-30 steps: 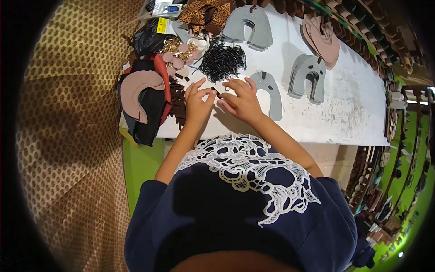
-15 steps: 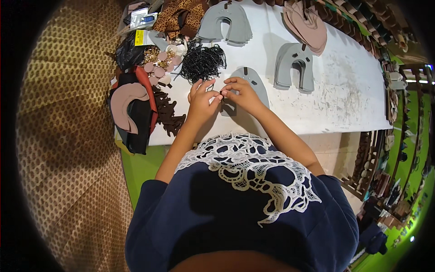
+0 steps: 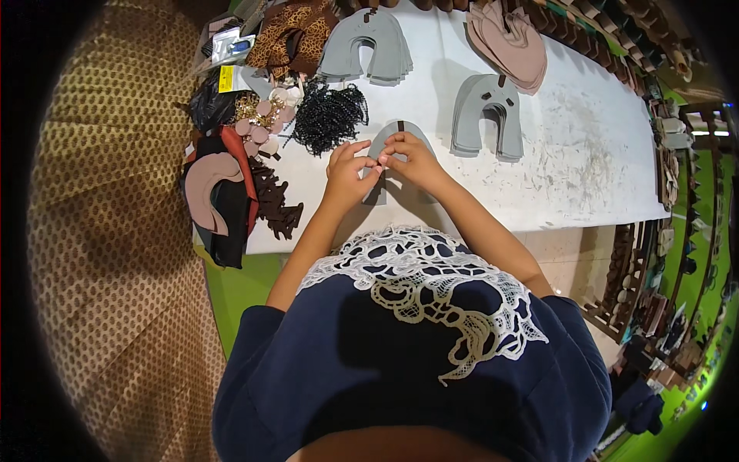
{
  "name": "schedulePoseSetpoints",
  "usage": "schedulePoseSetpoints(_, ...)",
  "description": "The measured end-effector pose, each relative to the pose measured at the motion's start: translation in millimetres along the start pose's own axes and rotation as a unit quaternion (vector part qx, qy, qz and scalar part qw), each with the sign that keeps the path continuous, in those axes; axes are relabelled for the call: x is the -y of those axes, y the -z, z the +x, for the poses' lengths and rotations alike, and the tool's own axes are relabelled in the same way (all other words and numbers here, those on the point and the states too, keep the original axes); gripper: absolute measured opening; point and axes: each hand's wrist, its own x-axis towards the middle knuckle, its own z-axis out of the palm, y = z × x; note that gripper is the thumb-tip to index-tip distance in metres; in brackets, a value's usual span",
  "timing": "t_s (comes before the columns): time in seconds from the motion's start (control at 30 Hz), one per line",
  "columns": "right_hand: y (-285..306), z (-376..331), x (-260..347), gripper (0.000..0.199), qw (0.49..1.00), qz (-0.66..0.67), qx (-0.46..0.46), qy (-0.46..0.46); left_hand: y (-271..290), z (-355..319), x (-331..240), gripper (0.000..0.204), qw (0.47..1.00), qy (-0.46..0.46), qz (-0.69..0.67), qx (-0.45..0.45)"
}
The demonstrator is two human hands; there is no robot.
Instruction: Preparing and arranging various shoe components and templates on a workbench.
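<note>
My left hand (image 3: 350,175) and my right hand (image 3: 414,165) meet fingertip to fingertip over the white table. Between them they pinch a small dark strip, mostly covered by the fingers. Beneath the hands lies a grey arch-shaped shoe-upper piece (image 3: 379,143) with a dark tab (image 3: 400,126) at its top; its lower part is largely hidden. To the left is a heap of dark brown strips (image 3: 275,202). Black beaded cords (image 3: 329,115) sit in a tangle just beyond my left hand.
Grey arch stacks (image 3: 366,35) stand at the back, with another grey stack (image 3: 467,115) at right. Pink cut pieces (image 3: 512,46) lie far right. A pink curved piece (image 3: 204,185) rests on black and red material. Pink discs (image 3: 254,131) and leopard-print pieces (image 3: 289,38) crowd the left.
The view has shifted slightly, so the table items appear a little further left. Both hands stay pinched together on the small strip, above the grey piece.
</note>
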Motion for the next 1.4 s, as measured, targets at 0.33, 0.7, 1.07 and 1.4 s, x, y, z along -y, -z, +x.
schedulePoseSetpoints(0.33,1,-2,-5,0.017,0.994,0.054,-0.028,-0.094,-16,6,3,0.014,0.996,0.024,0.074,-0.041)
schedulePoseSetpoints(0.7,12,-9,-22,0.016,0.978,-0.159,-0.117,-0.073,-29,29,6,0.012,0.969,0.066,0.240,0.010)
schedulePoseSetpoints(1.07,14,-8,-20,0.018,0.974,-0.187,-0.110,-0.071,-33,45,0,0.007,0.966,0.057,0.253,0.011)
schedulePoseSetpoints(1.4,18,-2,-26,0.028,0.963,-0.233,-0.125,-0.047,-34,45,-3,0.010,0.965,0.039,0.260,-0.002)
